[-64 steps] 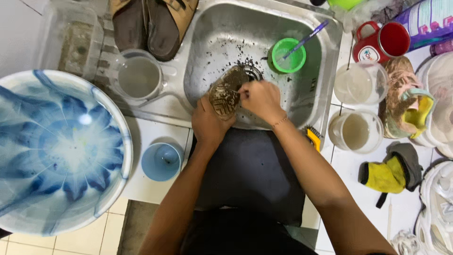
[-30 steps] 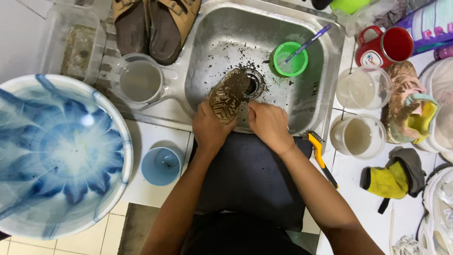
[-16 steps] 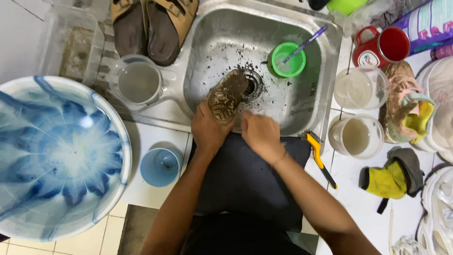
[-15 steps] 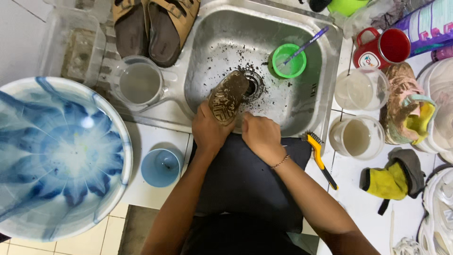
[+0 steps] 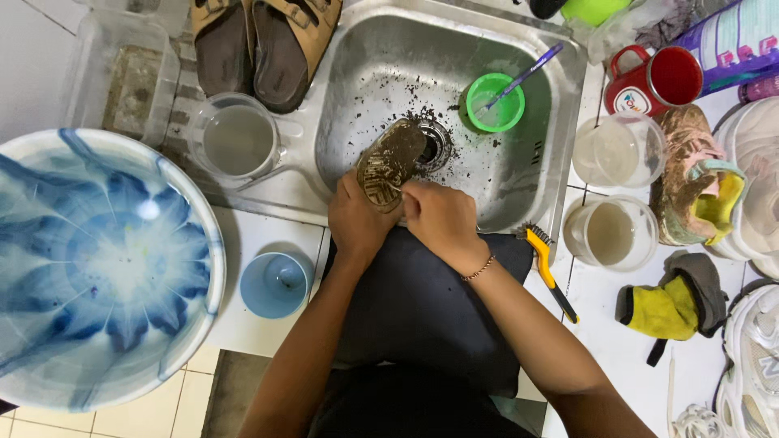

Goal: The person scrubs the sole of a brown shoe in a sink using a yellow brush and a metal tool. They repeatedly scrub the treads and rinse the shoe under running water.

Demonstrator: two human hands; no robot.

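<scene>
A blue-patterned basin (image 5: 97,268) sits far left, a small blue cup (image 5: 276,284) beside it. The left hand (image 5: 355,221) grips a muddy shoe (image 5: 389,162), sole up, over the steel sink (image 5: 365,57); the right hand (image 5: 438,219) is closed at its heel, perhaps around something hidden. A yellow brush (image 5: 545,268) lies right.

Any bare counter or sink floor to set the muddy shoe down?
Free: white counter between light blue cup and steel sink; gritty sink floor left of green bowl. Crowded: right counter with clear plastic tubs, red mug, yellow brush.
</scene>
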